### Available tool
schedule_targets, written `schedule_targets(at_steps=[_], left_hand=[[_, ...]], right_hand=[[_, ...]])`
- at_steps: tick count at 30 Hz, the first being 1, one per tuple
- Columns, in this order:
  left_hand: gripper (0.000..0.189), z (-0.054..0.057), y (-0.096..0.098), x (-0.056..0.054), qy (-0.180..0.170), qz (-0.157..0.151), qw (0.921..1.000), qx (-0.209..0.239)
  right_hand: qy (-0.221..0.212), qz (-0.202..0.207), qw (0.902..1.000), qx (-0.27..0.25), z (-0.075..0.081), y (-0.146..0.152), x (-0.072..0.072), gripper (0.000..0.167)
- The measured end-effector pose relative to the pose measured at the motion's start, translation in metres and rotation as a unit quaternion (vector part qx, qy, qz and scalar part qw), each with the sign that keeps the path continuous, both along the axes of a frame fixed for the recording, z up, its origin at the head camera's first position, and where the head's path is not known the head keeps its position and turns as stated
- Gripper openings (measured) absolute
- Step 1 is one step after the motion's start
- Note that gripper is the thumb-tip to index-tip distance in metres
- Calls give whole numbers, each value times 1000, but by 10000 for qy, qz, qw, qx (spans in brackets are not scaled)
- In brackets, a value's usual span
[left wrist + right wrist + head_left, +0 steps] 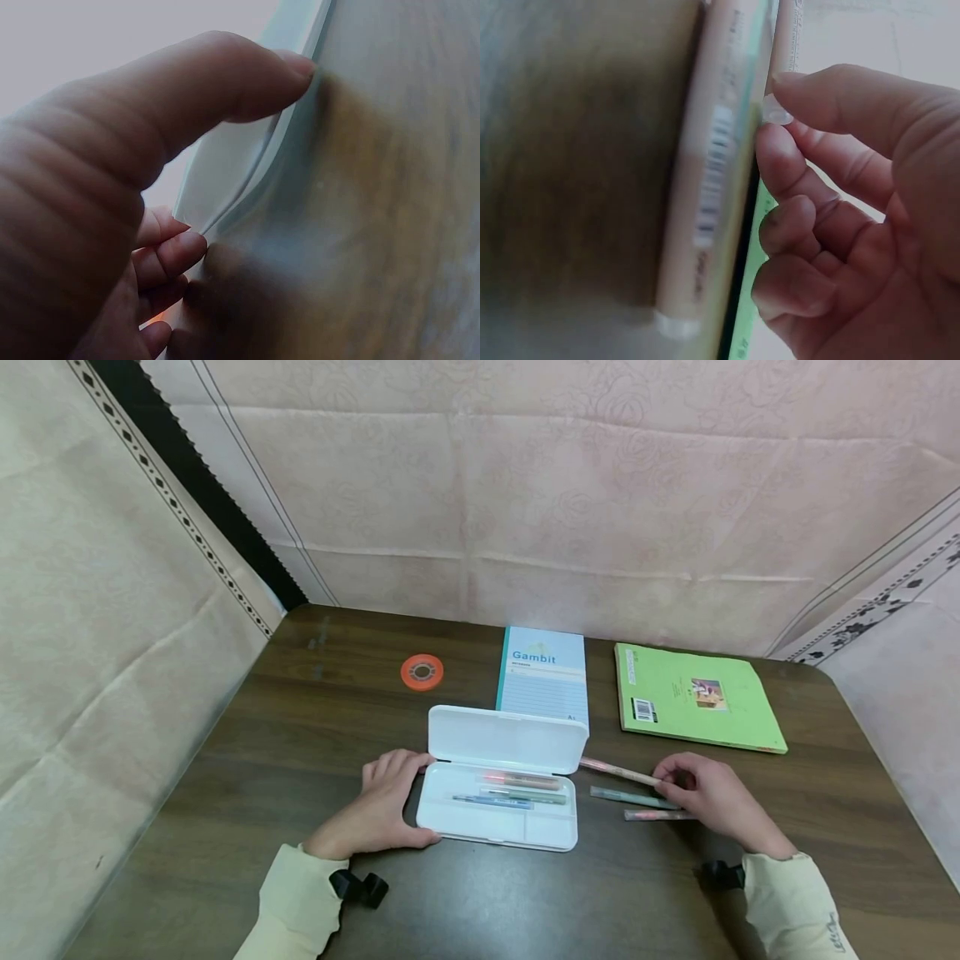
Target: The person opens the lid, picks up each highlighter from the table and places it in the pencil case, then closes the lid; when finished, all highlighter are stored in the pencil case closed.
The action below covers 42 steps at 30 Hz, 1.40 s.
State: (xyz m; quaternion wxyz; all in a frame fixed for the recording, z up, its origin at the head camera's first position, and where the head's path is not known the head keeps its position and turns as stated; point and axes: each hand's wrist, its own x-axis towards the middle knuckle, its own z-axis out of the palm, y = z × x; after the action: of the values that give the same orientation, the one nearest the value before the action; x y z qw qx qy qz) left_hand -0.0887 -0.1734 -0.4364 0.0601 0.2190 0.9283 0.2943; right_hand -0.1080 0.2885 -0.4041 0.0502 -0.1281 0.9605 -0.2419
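Left hand (105, 165) is super close on its own wrist cam, thumb looming huge, and that angle shows the fingertips bunched at a corner of the white pencil case (480, 829), which the head cam barely gives you. Right wrist cam is the one for small print: a blurry pinkish pen (690, 172) with a barcode sits up front there, and you can't read that barcode from the head cam.

So, fingers. Left thumb is spread well apart from the others, gripping the case across its left end: thumb on the front edge, fingers at the back corner. Right hand (705, 793) has thumb and fingertips together, clamped on the end of a slim pen (618, 771) that lies right of the case, far end close by it. Right of the case too is a teal pen (630, 797), between those other two.

Case is open, lid (506, 739) tipped up, with a pink marker (517, 780), a green one (525, 796) and a blue one (492, 802) inside.

Brown wood-grain table (262, 802) underneath, kinda shiny in front of the case. Behind the case: Gambit notepad (543, 672), orange disc (410, 677) off to the left, green book (675, 702) off to the right, then pale creased cloth (600, 510) hanging past the table edge.
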Motion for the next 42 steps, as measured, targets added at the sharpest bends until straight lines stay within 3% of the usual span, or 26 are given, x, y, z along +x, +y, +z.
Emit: schedule_targets(at_steps=[19,27,34,42], left_hand=[[93,0,-2,0,96,16,9999,35],[91,1,-2,0,33,15,10000,34],[90,0,-1,0,45,14,10000,-21],[90,-1,0,0,49,-6,10000,9]], right_hand=[[990,-177,9941,-395,44,0,17,12],[1181,68,9901,-753,57,-19,24,17],[1083,369,9903,-786,54,-43,27,19],[518,566,9915,-1053,38,-68,24,17]])
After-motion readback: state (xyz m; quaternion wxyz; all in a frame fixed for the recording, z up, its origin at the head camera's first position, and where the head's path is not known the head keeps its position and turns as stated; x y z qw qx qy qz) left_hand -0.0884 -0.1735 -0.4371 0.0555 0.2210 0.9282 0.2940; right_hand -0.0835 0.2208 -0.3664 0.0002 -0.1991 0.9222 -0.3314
